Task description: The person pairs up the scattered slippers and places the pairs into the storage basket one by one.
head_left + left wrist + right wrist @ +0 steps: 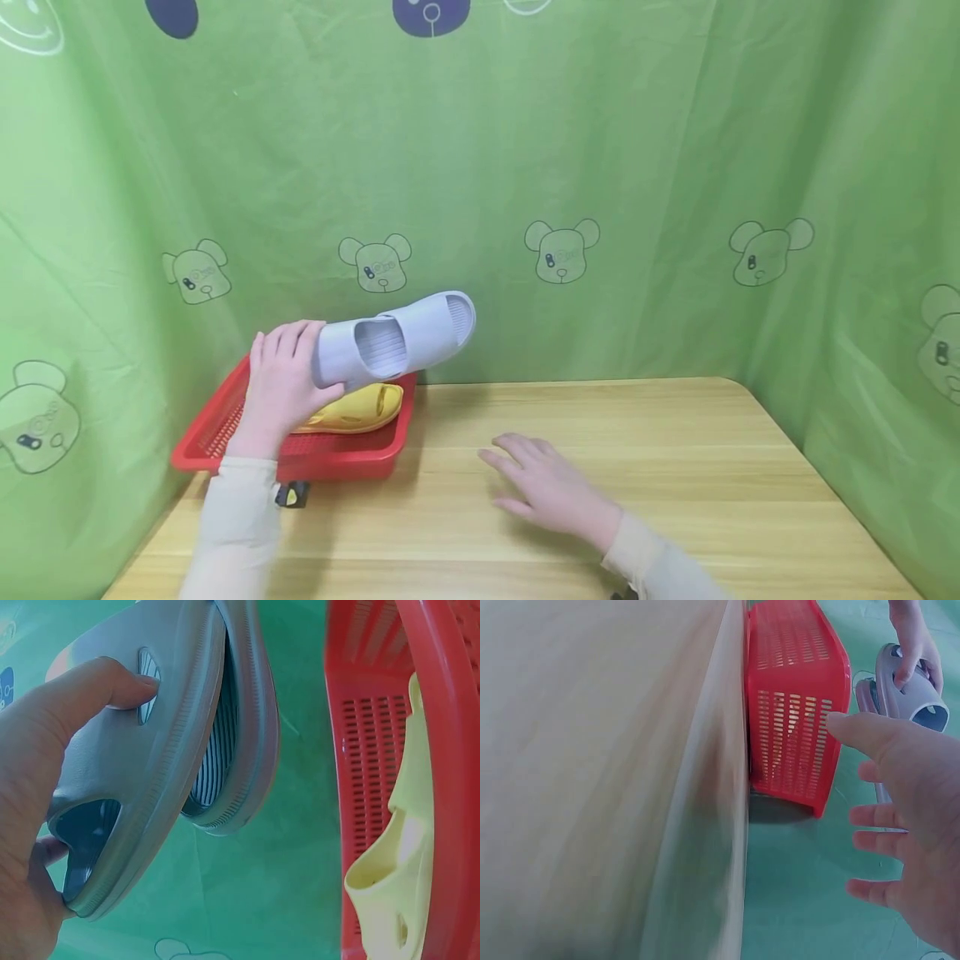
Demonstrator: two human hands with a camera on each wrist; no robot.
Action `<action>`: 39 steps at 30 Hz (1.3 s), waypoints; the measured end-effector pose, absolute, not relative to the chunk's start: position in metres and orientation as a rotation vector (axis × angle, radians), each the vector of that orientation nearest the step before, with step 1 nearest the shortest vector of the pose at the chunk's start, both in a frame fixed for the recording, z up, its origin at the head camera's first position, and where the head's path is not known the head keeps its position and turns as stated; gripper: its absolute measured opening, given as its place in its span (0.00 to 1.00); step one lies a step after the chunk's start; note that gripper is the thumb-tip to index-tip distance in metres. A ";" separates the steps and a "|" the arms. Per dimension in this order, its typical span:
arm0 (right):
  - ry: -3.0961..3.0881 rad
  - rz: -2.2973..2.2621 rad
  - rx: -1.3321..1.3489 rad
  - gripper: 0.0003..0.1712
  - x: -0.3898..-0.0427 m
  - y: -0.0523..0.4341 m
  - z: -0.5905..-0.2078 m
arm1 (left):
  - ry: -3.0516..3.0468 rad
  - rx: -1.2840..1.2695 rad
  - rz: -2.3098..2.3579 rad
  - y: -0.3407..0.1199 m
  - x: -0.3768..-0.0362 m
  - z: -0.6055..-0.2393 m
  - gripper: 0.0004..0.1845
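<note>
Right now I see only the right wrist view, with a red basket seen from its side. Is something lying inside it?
Observer: Yes, one yellow slipper lies in the red basket.
Operator: Where are the grey slippers compared with the basket?
Observer: The left hand holds the two grey slippers pressed together, lifted above the basket's right part.
Operator: And where is my right hand on the table?
Observer: The right hand is open with the fingers spread, low over the wooden table, to the right of the basket. I cannot tell whether it touches the wood.
</note>
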State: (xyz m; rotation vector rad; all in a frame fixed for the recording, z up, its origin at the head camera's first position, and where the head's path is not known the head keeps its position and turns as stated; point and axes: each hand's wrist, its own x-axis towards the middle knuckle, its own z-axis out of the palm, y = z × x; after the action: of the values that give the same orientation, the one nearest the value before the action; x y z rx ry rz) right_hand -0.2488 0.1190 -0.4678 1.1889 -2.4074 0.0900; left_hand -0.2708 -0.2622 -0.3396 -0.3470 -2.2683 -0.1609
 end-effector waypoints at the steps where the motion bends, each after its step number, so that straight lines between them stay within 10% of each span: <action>1: -2.409 0.090 1.195 0.41 -0.249 0.117 -0.468 | -2.264 -0.348 -0.159 -0.265 -0.271 -0.339 0.46; 39: -2.393 0.131 1.466 0.49 -0.259 0.048 -0.458 | -2.298 -0.353 0.010 -0.330 -0.239 -0.318 0.49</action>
State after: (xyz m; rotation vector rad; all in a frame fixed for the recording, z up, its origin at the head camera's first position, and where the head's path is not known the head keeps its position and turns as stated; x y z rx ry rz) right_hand -0.2589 0.0484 -0.4577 1.4661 -2.3932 0.1309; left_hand -0.2386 -0.3295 -0.3182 -0.3531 -2.2975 0.0099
